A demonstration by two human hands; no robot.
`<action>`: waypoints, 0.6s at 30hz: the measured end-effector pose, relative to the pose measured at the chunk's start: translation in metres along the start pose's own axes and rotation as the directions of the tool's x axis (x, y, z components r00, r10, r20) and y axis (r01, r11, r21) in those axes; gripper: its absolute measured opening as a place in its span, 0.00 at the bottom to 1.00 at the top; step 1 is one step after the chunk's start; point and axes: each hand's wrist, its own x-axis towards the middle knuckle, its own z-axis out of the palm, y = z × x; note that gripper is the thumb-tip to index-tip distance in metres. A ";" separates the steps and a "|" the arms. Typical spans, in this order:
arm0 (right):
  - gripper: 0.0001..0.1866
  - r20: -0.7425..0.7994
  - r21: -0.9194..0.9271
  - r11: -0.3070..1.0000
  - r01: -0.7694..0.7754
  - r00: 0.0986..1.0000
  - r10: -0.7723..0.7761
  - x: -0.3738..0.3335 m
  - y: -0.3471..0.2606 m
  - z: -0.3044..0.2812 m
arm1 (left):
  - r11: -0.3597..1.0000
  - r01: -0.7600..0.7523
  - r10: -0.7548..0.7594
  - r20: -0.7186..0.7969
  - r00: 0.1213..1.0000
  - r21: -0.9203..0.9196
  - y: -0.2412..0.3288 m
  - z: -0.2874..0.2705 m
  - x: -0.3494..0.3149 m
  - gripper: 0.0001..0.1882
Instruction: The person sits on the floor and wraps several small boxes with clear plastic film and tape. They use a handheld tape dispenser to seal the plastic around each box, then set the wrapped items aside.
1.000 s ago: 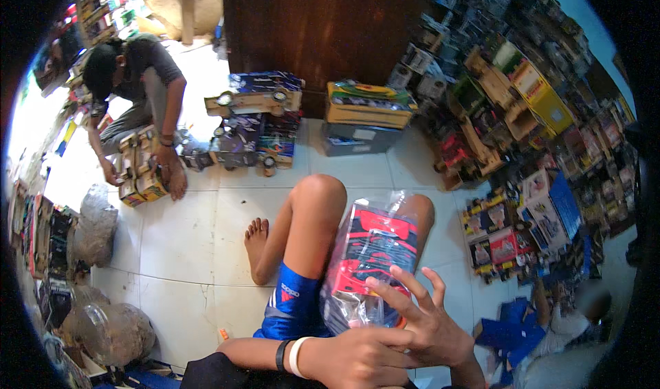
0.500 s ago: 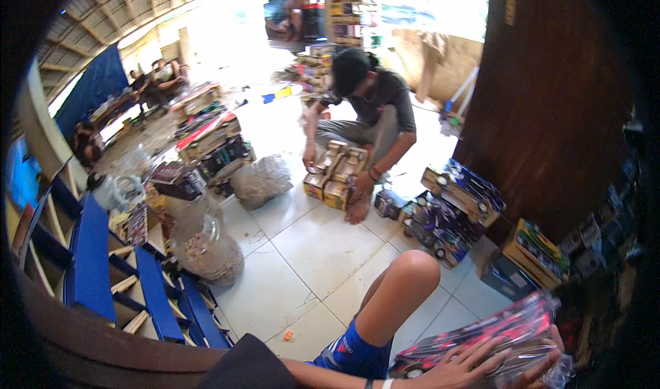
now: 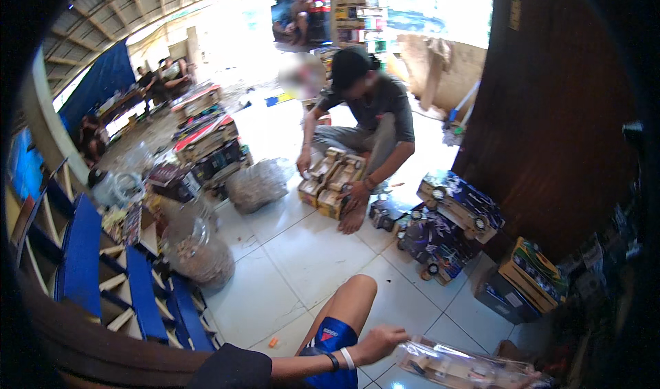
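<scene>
My left hand [image 3: 382,343], with a dark band and a white band at the wrist, pinches the clear plastic at the near-left end of a wrapped toy vehicle [image 3: 457,368]. Its pale wooden underside faces up through the shiny wrap. It lies low at the right, beside my bent knee and blue shorts. The far-right end of the toy runs into shadow at the lower rim, where my right hand cannot be made out clearly.
A person [image 3: 368,107] sits opposite, hands on wooden toy trucks [image 3: 333,182]. Dark toy trucks [image 3: 440,241] and a grey box [image 3: 505,296] stand at right. Left are a plastic jar [image 3: 199,251], a stuffed sack [image 3: 256,186] and blue panels [image 3: 144,293]. An orange scrap [image 3: 273,342] lies on the tiles.
The wrapped toy has turned from its red and black side to its wooden underside. My left hand has moved left from its top to the plastic end. My knee has shifted left and down.
</scene>
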 end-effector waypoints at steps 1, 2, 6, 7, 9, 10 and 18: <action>0.20 -0.002 0.008 0.999 -0.043 0.999 0.043 0.000 0.012 0.006 | 0.999 0.018 -0.017 0.019 1.000 -0.048 -0.009 -0.004 0.013 0.15; 0.20 0.006 0.019 0.997 -0.078 0.997 0.078 -0.002 0.024 0.015 | 0.995 0.045 -0.043 0.020 0.999 -0.088 -0.017 -0.012 0.025 0.17; 0.19 0.057 0.022 0.979 -0.201 0.978 0.200 -0.017 0.055 0.053 | 0.992 0.096 -0.088 0.097 0.991 -0.087 -0.022 -0.044 0.055 0.18; 0.19 0.061 0.023 0.972 -0.233 0.971 0.231 -0.021 0.061 0.061 | 0.999 0.041 -0.041 0.003 0.999 0.025 -0.021 -0.053 0.056 0.14; 0.19 0.065 0.022 0.958 -0.284 0.957 0.282 -0.029 0.075 0.072 | 0.996 0.022 -0.022 -0.001 1.000 0.089 -0.023 -0.059 0.060 0.10; 0.19 0.064 0.017 0.951 -0.307 0.950 0.306 -0.034 0.084 0.075 | 0.996 0.002 0.000 -0.022 1.000 0.089 -0.027 -0.058 0.060 0.08; 0.19 -0.302 0.076 0.877 -0.474 0.827 0.473 -0.079 0.223 0.039 | 0.992 -0.080 0.069 0.114 0.991 0.095 -0.125 -0.018 0.046 0.07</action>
